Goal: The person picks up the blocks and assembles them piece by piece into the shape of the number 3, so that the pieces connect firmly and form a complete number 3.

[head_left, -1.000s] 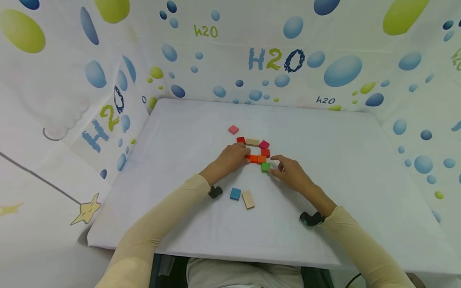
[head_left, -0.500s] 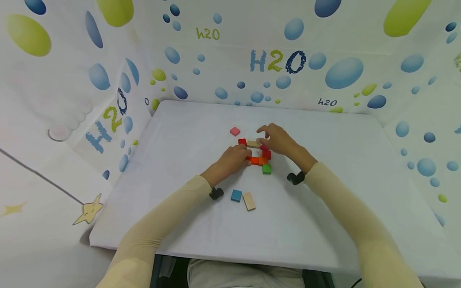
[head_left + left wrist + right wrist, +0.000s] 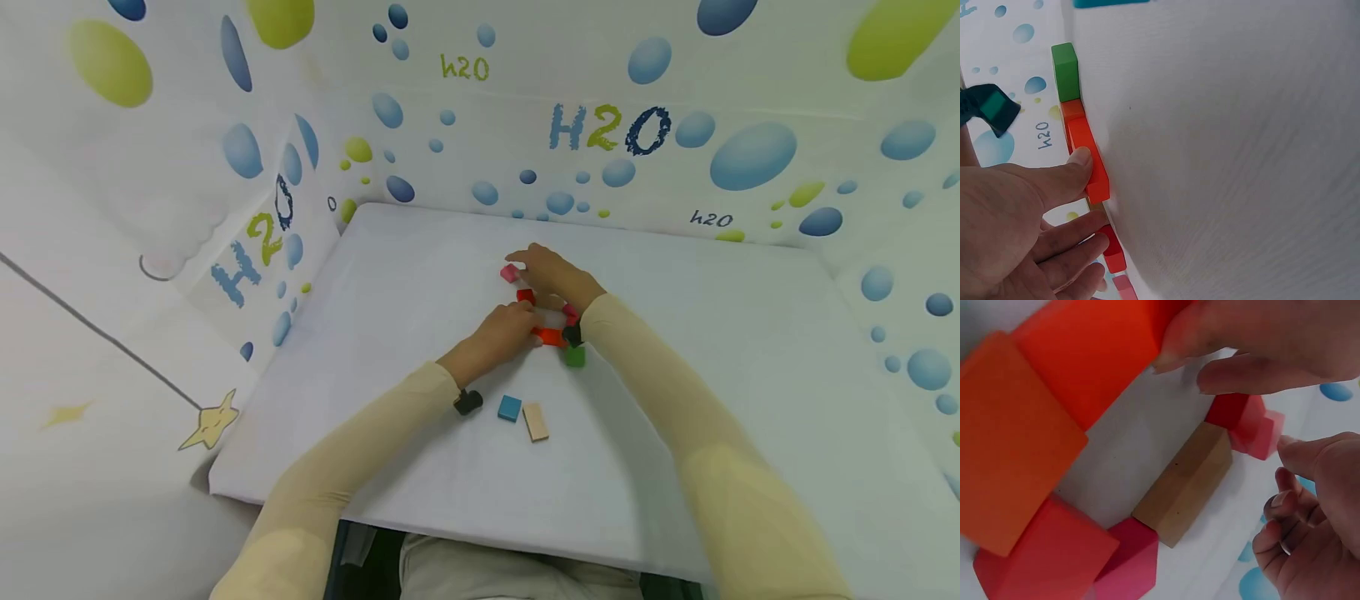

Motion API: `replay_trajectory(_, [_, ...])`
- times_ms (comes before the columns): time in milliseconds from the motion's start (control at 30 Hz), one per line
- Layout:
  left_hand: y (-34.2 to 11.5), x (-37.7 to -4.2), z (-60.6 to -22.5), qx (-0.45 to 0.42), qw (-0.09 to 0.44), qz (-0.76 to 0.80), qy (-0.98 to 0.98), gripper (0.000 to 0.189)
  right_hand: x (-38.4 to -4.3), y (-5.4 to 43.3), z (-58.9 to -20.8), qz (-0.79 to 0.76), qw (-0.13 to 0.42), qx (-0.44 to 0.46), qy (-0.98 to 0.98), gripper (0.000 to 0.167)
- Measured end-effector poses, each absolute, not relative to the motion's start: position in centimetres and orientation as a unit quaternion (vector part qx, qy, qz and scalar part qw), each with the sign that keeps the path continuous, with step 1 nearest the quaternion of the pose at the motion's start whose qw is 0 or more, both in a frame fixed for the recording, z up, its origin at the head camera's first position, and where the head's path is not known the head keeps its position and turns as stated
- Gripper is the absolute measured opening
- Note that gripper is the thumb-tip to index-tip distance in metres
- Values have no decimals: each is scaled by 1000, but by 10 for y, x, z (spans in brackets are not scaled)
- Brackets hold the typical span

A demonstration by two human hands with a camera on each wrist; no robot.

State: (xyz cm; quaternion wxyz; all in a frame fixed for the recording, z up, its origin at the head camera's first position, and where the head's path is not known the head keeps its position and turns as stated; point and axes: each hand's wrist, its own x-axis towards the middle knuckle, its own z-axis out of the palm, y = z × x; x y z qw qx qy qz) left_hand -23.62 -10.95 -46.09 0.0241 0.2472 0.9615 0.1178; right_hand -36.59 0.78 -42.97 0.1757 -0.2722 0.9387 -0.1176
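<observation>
Two hands work over a small ring of coloured blocks near the middle of the white table [image 3: 420,275]. Left hand [image 3: 504,327] rests at the near-left side of the ring, fingers loosely extended; thumb tip presses the side of the long orange-red block [image 3: 1089,161], the other fingers lying beside the small red block [image 3: 1113,249]. No grip, only contact. Right hand [image 3: 546,271] is reached across to the far side, its forearm covering part of the ring. Fingers are curled, with their tips just at the pink block [image 3: 510,272], which sits apart from the ring at its far-left corner. Right wrist view shows the fingertips [image 3: 1294,453] close to that pink block [image 3: 1260,432]; cannot tell whether they pinch it or only touch it.

Ring members seen from the right wrist: tan wooden block [image 3: 1185,481] on the far side, magenta block [image 3: 1130,567] at its end, red block [image 3: 1044,559] and orange block [image 3: 1010,444] on the right side. Green block [image 3: 575,356] lies at the near-right corner, touching the orange one. Blue block [image 3: 509,407] and a second tan block [image 3: 536,421] lie side by side nearer the person, well apart from the ring.
</observation>
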Motion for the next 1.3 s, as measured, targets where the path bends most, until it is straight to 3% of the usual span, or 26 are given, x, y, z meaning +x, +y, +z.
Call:
replay_trajectory(333, [-108, -237, -461, 246, 27, 97, 964, 27, -371, 11, -437, -104, 149, -241, 953, 41])
replay_trajectory(600, [-109, -236, -458, 249, 25, 111, 962, 25, -375, 10, -440, -95, 131, -243, 956, 47])
replay_trajectory(800, [-108, -237, -459, 249, 23, 109, 962, 26, -379, 16, -439, -98, 126, -211, 964, 38])
replay_trajectory(1100, [-104, -235, -459, 241, 30, 93, 966, 28, -375, 89, -423, -75, 147, -120, 979, 37])
replay_trajectory(1300, [-104, -236, -460, 242, 25, 96, 965, 29, -359, 137, -411, -52, 202, -79, 975, 45])
